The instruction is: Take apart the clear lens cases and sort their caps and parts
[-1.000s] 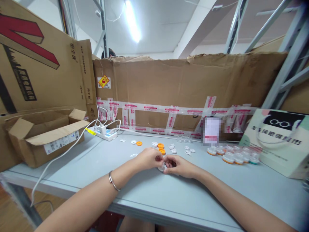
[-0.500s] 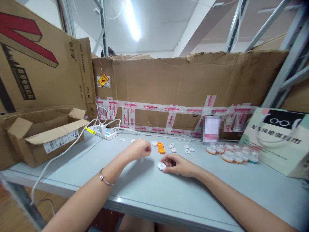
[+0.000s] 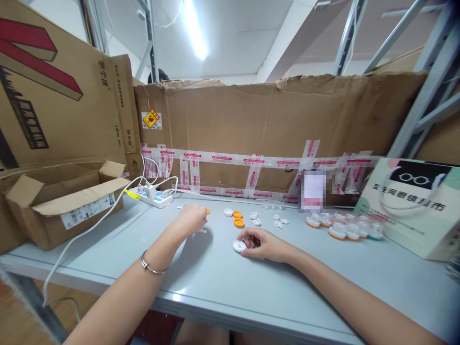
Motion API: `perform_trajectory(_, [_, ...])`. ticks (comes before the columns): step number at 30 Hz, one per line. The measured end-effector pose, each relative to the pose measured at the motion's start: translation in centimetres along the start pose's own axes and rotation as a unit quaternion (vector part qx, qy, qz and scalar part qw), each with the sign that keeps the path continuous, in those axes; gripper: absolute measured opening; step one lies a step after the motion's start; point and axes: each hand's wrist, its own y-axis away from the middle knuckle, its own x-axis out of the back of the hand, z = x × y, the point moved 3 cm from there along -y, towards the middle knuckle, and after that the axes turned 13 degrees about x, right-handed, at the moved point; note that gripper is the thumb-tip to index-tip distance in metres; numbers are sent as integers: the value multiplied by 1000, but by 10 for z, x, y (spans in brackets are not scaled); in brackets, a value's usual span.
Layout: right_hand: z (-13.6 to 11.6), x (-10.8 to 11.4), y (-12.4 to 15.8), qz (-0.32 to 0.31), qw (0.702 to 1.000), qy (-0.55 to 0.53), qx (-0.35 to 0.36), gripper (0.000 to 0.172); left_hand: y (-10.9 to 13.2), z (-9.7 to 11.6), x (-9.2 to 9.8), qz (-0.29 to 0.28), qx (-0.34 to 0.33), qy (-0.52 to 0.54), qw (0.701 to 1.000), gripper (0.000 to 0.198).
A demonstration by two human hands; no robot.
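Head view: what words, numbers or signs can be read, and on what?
"互…网眼镜…市": pale-green paper bag, other characters unclear.
"用电脑机箱": large brown cardboard box, other characters unclear.
"LM27…": white paper label with red-and-yellow diamond sign, rest blurred.
Unreadable: red-printed clear tape, white rectangular label, yellow tag, pixelated sheet.

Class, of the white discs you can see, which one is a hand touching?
The nearer white disc, touched at its edge by the right hand; the other visible white disc lies untouched farther back, beside an orange disc.
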Motion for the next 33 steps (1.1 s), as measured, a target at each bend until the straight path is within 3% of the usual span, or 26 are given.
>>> perform_trajectory(2, [1, 0, -1, -1, 1000, -4, 4, 30, 4, 15, 1, 32, -93, 52, 994, 18])
perform_trajectory(5, [3, 0, -2, -3, 1000, -6, 12, 31, 14, 38, -3, 50, -256, 138, 955, 11])
perform_trajectory(7, [3, 0, -2, -8, 1000, -4, 16, 31, 17, 49, -9, 51, -304, 149, 939, 9])
perform_trajectory(14, [0, -1, -3, -6, 1000, -2, 19, 25, 19, 60, -23, 90, -335, 73, 935, 9])
perform_trajectory(24, [-1, 0, -3, 7, 1000, -9, 16, 20, 25, 65, -24, 222, -385, -38, 895, 14])
perform_trajectory(33, [0, 1, -2, 11, 1000, -15, 16, 23, 36, 70, -19, 265, -406, -94, 869, 13])
